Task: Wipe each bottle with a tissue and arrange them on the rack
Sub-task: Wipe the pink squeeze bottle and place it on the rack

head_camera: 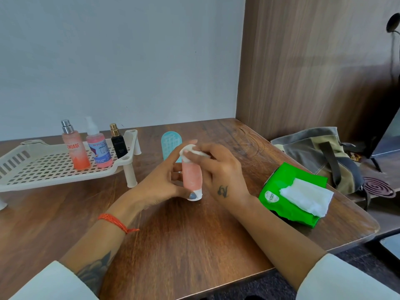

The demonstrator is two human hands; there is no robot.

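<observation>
A pink bottle with a white base (192,178) stands upright on the wooden table (173,234), held at its lower part by my left hand (160,182). My right hand (220,169) presses a crumpled white tissue (190,150) against the bottle's top. The white perforated rack (43,167) at the left carries three bottles: a pink "Engage" spray (74,146), a pink spray bottle with a blue label (98,146) and a small black bottle with a gold cap (118,142). A pale blue bottle (171,146) stands behind my hands.
A green tissue pack (290,195) with a white tissue pulled out lies at the table's right edge. Beyond it a grey-olive bag (320,156) and a mosquito coil (378,187) rest on a lower surface. A wood panel rises at the right.
</observation>
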